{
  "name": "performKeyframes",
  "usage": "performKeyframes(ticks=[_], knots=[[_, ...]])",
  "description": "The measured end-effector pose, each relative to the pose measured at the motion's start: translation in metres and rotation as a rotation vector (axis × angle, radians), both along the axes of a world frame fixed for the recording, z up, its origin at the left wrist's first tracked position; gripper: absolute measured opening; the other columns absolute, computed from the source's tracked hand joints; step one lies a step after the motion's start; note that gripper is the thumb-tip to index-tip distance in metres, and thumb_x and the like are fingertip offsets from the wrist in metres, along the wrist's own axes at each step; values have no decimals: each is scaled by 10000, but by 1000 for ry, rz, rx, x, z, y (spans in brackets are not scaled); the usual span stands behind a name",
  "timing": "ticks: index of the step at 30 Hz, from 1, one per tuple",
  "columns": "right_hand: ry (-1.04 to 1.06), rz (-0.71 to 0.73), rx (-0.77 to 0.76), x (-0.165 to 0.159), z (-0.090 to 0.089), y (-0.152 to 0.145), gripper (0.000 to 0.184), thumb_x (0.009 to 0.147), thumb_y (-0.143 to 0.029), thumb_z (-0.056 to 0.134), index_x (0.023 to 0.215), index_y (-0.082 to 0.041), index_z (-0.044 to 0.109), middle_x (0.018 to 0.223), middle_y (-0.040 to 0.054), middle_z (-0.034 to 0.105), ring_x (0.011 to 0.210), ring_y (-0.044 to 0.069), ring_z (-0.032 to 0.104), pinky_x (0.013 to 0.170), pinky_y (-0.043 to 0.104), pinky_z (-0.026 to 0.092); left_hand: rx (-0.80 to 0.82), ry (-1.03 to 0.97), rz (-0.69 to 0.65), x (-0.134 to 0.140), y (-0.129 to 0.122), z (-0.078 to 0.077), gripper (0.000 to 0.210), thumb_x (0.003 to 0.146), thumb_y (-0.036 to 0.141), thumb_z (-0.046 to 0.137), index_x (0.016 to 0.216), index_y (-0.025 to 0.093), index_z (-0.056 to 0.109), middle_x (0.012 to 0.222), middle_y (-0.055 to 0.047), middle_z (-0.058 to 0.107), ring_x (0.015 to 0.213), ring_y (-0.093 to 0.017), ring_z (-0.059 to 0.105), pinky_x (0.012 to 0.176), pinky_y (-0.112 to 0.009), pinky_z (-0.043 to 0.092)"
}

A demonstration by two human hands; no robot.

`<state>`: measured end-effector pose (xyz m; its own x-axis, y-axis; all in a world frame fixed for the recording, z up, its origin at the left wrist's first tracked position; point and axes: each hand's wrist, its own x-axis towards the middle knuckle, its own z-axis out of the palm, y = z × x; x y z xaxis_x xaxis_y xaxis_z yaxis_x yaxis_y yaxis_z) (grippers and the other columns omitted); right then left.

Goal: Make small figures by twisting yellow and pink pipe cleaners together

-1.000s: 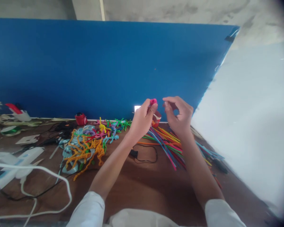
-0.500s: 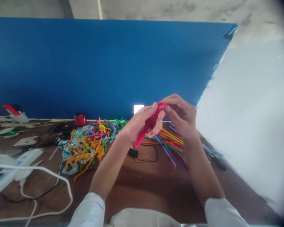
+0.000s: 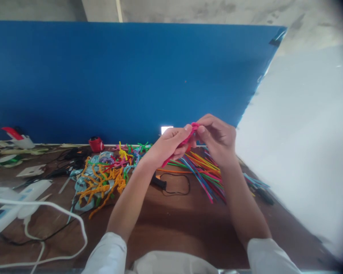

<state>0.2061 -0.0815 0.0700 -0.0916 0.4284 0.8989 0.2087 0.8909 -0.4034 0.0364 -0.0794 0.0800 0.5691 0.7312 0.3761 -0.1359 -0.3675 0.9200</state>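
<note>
A bundle of pink pipe cleaners [image 3: 194, 126] is held up above the table between both hands. My left hand [image 3: 171, 142] is closed round its lower length, with the thumb on top and the tail end poking out below the palm. At the upper end, my right hand [image 3: 219, 139] pinches a small loop of the pink stems between thumb and fingers. Part of the bundle is hidden by the left hand. Loose straight pipe cleaners [image 3: 201, 167] in many colours lie on the table below and behind the hands.
Twisted orange pipe cleaners [image 3: 103, 186] and other coloured pieces are heaped at the left. A black hot-glue-gun-like tool [image 3: 159, 182] with a cord lies mid-table. White power strip [image 3: 20, 201] and a looping white cable [image 3: 81, 228] are at far left. A blue partition [image 3: 131, 76] stands behind.
My left hand has turned, its fingers curling further round the pink bundle, so less of the tail shows. My right hand keeps its pinch at the loop, nearly unmoved.
</note>
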Motion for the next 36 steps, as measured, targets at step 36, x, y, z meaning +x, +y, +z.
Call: performKeyframes(ticks=[36], knots=[[62, -38, -48, -9, -3, 5, 232, 975, -412, 581, 878, -211, 646, 704, -29, 538, 550, 75, 482, 518, 233, 388, 473, -288, 563, 21, 11, -13, 190, 897, 375, 664, 880, 186, 649, 813, 6, 660, 654, -82, 617, 618, -212, 498]])
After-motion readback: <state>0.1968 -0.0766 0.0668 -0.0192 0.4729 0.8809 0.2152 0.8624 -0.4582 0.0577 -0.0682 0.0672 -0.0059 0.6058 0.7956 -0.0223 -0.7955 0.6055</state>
